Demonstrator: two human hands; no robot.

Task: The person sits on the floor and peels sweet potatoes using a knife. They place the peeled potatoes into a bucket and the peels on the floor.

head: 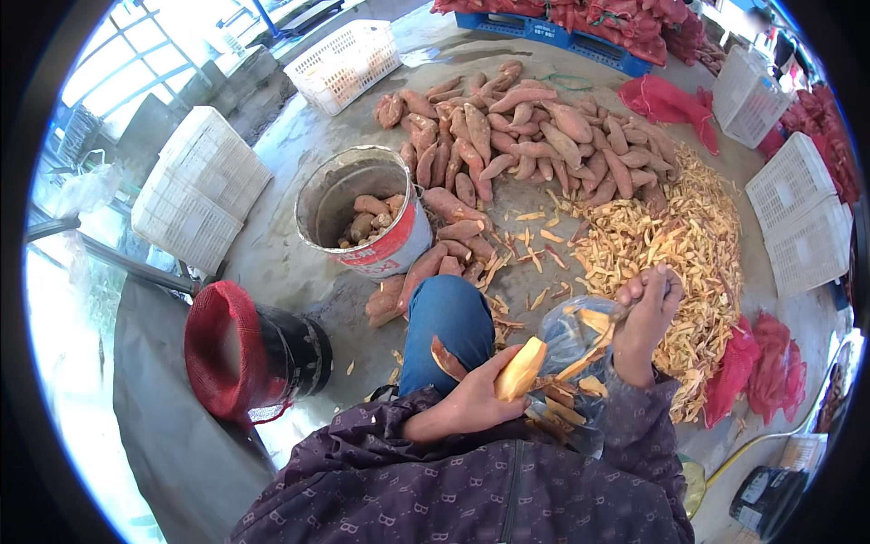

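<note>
My left hand [469,402] grips a peeled sweet potato [522,368], its yellow-orange flesh bare at the upper end. To its right, my right hand [649,316] is closed, raised above the floor, around what looks like a small peeling tool [620,313]; most of it is hidden by the fingers. Long strips of peel [586,360] hang just below that tool. Clear plastic sheeting [571,309] covers part of my lap and has peelings [561,408] on it. Another curl of peel [447,359] rests on my jeans-covered knee [445,319].
Unpeeled sweet potatoes [530,129] lie heaped ahead, beside a big pile of peelings [669,231]. A metal bucket [401,248] holds small pieces. At left stands a black bucket [299,350] lined with red mesh. White crates [197,187] and red net bags [775,367] surround the area.
</note>
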